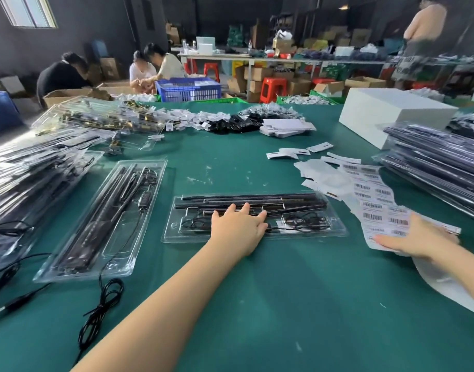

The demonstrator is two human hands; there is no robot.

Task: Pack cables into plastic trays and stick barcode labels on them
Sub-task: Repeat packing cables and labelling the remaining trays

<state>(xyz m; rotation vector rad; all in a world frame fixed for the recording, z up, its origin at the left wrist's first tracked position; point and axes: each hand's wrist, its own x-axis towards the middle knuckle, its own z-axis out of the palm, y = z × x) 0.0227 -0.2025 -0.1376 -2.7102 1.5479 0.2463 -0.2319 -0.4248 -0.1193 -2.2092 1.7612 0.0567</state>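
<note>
Reaching forward over the green cloth-covered table [257, 304], the left hand [237, 228] lies flat, fingers straight and spread, pressing on the clear plastic tray [335, 230] that holds black rods and a coiled black cable [305, 224]. To the right, the right hand [415, 241] pinches a white sheet of barcode labels [375, 200] at its near edge. Farther left, a second clear tray [106, 218] lies slanted. Stacks of packed trays [440, 170] flank both sides.
</note>
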